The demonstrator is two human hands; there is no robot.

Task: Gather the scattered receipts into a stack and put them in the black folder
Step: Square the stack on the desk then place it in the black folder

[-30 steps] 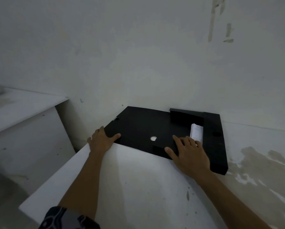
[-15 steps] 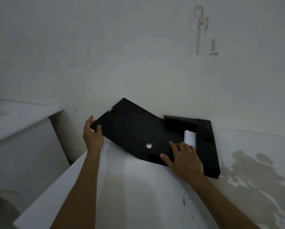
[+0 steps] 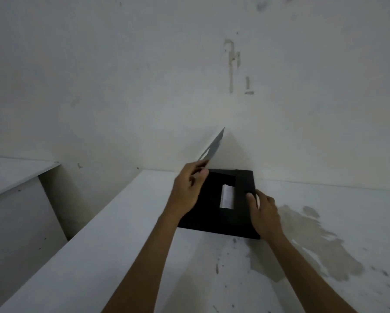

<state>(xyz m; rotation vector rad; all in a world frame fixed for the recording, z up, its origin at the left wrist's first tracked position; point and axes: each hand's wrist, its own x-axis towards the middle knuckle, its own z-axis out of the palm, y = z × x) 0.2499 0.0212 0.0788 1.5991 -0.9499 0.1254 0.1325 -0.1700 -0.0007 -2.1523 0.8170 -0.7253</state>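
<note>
The black folder [image 3: 209, 219] lies on the white table against the wall. Its left cover [image 3: 213, 146] stands raised, seen nearly edge-on, and my left hand [image 3: 188, 190] pinches it at its lower edge. Inside, a stack of white receipts [image 3: 226, 197] sits upright in the folder's middle, partly framed by the black inner flaps. My right hand [image 3: 262, 211] rests on the folder's right side, fingers relaxed, thumb on the black right flap [image 3: 244, 180].
The white table [image 3: 126, 256] has a large brownish stain [image 3: 320, 242] to the right of the folder. A second white surface [image 3: 11, 175] stands to the left across a gap. The scuffed wall rises right behind the folder.
My left hand has lifted the folder's left cover from flat on the table up to nearly vertical, swinging it rightward. My right hand has slid from the folder's centre to its right side.
</note>
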